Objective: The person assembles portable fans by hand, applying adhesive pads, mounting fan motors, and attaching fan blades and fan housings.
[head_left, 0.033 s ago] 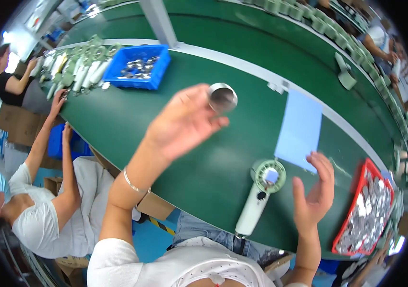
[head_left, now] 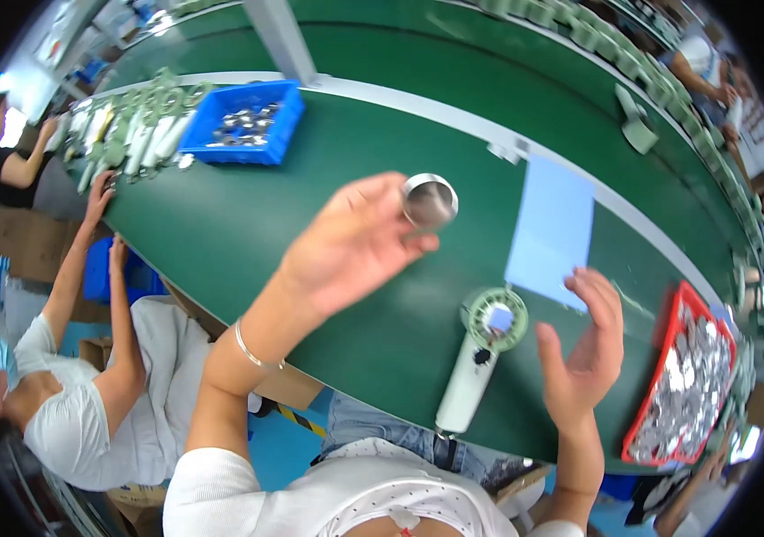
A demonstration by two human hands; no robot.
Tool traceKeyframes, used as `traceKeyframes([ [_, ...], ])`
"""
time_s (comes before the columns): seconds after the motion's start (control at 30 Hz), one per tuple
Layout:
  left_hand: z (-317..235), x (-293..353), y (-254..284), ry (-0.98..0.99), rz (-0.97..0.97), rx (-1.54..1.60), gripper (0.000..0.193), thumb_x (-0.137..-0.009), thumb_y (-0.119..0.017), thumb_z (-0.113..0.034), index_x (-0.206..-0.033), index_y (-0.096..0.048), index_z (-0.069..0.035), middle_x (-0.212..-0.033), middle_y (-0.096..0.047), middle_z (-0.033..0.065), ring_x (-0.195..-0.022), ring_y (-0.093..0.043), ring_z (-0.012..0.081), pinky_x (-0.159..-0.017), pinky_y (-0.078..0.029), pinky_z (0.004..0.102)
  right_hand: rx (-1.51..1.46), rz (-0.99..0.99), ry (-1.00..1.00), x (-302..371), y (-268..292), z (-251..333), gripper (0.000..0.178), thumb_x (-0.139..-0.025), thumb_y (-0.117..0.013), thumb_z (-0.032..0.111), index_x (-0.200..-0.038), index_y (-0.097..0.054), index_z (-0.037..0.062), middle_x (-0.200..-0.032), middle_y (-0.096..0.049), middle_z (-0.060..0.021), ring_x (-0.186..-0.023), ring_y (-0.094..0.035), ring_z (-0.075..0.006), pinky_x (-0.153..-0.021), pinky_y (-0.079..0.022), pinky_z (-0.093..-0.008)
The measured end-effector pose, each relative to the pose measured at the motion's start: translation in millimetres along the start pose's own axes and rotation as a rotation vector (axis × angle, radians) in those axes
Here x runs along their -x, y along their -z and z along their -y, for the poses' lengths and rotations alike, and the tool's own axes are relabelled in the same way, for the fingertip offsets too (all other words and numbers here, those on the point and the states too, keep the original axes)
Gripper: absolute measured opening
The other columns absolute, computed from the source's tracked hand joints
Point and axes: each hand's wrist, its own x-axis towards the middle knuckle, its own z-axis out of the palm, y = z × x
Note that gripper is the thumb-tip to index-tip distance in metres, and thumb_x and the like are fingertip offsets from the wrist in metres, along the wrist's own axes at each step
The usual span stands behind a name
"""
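Observation:
My left hand (head_left: 346,242) holds a short silver metal ring (head_left: 429,202) between thumb and fingers, raised above the green workbench (head_left: 248,219). Below it on the bench lies a handheld fan (head_left: 464,390) with a white handle and a round, pale green slotted head (head_left: 509,340). A small bluish piece (head_left: 500,318) shows in the middle of that head. My right hand (head_left: 583,353) hovers just right of the fan, fingers apart, holding nothing. A light blue sheet (head_left: 550,228) lies beyond the right hand, its near edge close to the fingertips.
A blue bin (head_left: 239,157) of silver metal rings stands back left, beside a pile of white and green fan parts (head_left: 140,134). At the right edge is a red tray (head_left: 629,447) of shiny discs. A masked co-worker (head_left: 87,403) sits at the left; a metal post (head_left: 279,40) rises behind.
My left hand and the metal ring have moved slightly right and nearer to me, toward the fan. The right hand has barely shifted. The whole view has drifted a little.

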Motion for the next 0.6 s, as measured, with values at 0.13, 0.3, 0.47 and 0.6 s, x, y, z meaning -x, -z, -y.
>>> traceKeyframes([
  [0.13,42.4,0.5,-20.6,0.172,0.067,0.108,0.018,-0.099,-0.062,-0.023,-0.104,-0.063,-0.006,-0.111,-0.065,0.0058,-0.105,-0.059,0.0155,-0.092,-0.046,0.034,0.048,0.016,0.139,-31.6,2.4,21.1,0.055,-0.074,-0.079,0.003,-0.123,-0.057,-0.0071,-0.12,-0.061,-0.0186,-0.118,-0.056,-0.0357,-0.102,-0.044,-0.0452],
  [0.3,66.8,3.4,-36.3,0.279,0.05,0.108,0.021,-0.1,-0.06,-0.024,-0.108,-0.062,-0.005,-0.109,-0.065,0.0048,-0.103,-0.058,0.0152,-0.094,-0.045,0.034,0.112,0.073,0.154,-38.8,5.6,26.0,0.058,-0.063,-0.086,0.007,-0.116,-0.064,-0.0006,-0.112,-0.064,-0.0137,-0.113,-0.058,-0.0353,-0.096,-0.047,-0.0442],
  [0.47,74.1,9.6,-38.6,0.307,0.002,0.075,0.021,-0.1,-0.059,-0.026,-0.106,-0.061,-0.006,-0.106,-0.065,0.003,-0.101,-0.057,0.013,-0.092,-0.043,0.0323,0.148,0.079,0.105,-34.6,5.0,27.3,0.051,-0.062,-0.085,0.007,-0.109,-0.067,0.0025,-0.104,-0.066,-0.0105,-0.111,-0.058,-0.0345,-0.093,-0.047,-0.0422],
  [0.6,79.3,14.4,-39.7,0.282,-0.011,0.076,0.021,-0.101,-0.059,-0.028,-0.102,-0.061,-0.007,-0.102,-0.063,0.0007,-0.095,-0.055,0.0107,-0.09,-0.042,0.0304,0.12,0.076,0.108,-30.8,3.3,25.3,0.045,-0.062,-0.085,0.007,-0.104,-0.068,0.0028,-0.099,-0.066,-0.0097,-0.11,-0.059,-0.0343,-0.093,-0.047,-0.0429],
])
